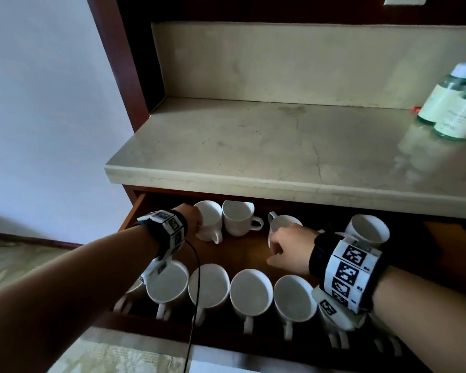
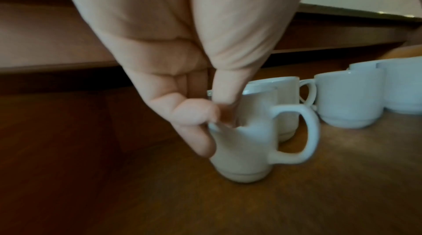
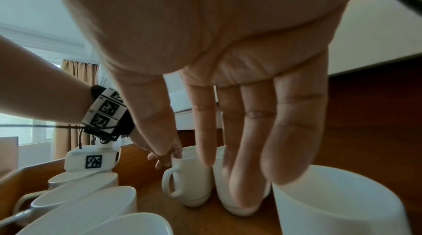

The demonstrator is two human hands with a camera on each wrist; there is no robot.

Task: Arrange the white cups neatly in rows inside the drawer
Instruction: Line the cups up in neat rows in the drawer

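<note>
In the head view an open wooden drawer (image 1: 242,251) holds white cups. Several stand in a front row (image 1: 249,290), handles toward me. At the back left, my left hand (image 1: 193,219) pinches the rim of one cup (image 2: 246,139), thumb inside and fingers outside; the cup stands on the drawer floor with its handle toward the front. A second cup (image 1: 238,218) stands right beside it. My right hand (image 1: 283,249) hovers over a third back cup (image 1: 283,223); its fingers (image 3: 246,148) hang straight and hold nothing. A fourth cup (image 1: 367,230) stands at the back right.
A marble counter (image 1: 253,146) overhangs the back of the drawer, close above the rear cups. Two green pump bottles (image 1: 452,103) stand at its right end. A black cable (image 1: 197,292) hangs from my left wrist across the front row.
</note>
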